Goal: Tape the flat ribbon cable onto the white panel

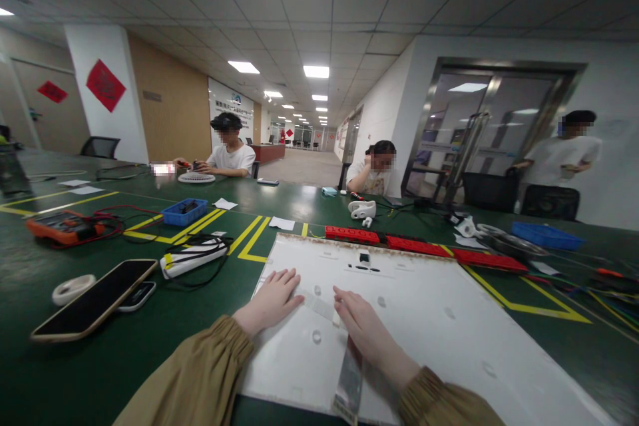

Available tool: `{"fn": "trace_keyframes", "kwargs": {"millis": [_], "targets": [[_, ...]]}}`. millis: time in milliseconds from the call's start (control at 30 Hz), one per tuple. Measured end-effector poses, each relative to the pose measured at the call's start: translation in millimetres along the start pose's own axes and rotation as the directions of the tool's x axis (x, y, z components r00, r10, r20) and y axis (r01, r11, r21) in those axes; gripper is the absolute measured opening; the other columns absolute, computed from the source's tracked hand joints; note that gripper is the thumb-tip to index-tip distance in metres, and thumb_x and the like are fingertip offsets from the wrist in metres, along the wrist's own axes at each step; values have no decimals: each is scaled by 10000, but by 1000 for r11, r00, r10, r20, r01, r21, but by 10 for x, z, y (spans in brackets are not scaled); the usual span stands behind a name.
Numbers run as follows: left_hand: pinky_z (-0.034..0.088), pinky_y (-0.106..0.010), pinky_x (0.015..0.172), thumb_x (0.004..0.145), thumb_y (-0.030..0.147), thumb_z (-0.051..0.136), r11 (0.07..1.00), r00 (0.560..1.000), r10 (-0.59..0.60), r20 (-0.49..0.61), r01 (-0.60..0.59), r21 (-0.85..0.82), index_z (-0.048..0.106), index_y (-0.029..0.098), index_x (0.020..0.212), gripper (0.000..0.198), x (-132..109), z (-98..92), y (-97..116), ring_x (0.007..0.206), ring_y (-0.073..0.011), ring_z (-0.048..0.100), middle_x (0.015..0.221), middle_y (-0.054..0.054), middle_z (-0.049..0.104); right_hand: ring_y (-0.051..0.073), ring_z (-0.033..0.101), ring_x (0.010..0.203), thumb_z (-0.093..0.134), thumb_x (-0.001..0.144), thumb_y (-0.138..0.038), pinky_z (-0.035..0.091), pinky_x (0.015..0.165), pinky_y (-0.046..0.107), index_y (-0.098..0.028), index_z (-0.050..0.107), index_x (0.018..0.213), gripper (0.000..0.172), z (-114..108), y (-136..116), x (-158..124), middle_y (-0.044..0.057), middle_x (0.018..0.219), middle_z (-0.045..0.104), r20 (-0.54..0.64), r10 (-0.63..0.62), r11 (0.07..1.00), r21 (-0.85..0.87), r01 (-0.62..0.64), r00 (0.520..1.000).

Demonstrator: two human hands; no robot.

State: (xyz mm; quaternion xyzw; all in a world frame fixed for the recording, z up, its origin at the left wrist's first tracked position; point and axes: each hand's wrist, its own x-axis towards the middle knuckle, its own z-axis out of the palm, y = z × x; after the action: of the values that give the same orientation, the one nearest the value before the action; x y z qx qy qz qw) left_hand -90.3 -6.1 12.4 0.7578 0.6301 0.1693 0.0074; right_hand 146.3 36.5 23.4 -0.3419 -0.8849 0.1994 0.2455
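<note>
My left hand [272,299] lies flat on a large white panel [429,346], its fingers stretched out and slightly spread. My right hand [364,329] rests on the same panel, fingers extended and close together, its palm partly hidden. Between the two hands a translucent strip [319,306] lies across the white surface. Beside and partly under my right hand, a shiny clear strip [348,383] reaches down to the panel's near edge. Several small round marks and dark slots show on the panel.
Red plastic bars [352,234] line the panel's far edge. To the left are a phone [94,299], a white power strip [194,257] with a black cable, an orange multimeter [64,226] and a blue tray [184,212]. Other people sit across the green table [210,353]; one stands right.
</note>
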Motion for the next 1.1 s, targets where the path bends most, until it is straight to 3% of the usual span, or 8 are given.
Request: {"fn": "trace_keyframes", "kwargs": {"millis": [267, 1100], "targets": [[240, -453, 1076, 904, 454, 351, 1000, 1000, -7, 8, 7, 6, 414, 179, 1316, 499, 5, 15, -13, 1304, -265, 318, 1416, -119, 367, 237, 433, 1211, 297, 940, -339, 242, 1067, 419, -127, 539, 1236, 437, -27, -40, -4, 107, 1243, 551, 35, 2, 996, -90, 1, 999], [242, -445, 1075, 905, 436, 347, 1000, 1000, -3, 15, 2, 21, 415, 175, 1313, 489, -4, -22, 13, 1301, -263, 320, 1408, -117, 378, 189, 578, 886, 318, 947, -277, 282, 983, 379, -190, 658, 888, 356, -96, -138, -19, 48, 879, 673, 13, -60, 993, -98, 61, 998]]}}
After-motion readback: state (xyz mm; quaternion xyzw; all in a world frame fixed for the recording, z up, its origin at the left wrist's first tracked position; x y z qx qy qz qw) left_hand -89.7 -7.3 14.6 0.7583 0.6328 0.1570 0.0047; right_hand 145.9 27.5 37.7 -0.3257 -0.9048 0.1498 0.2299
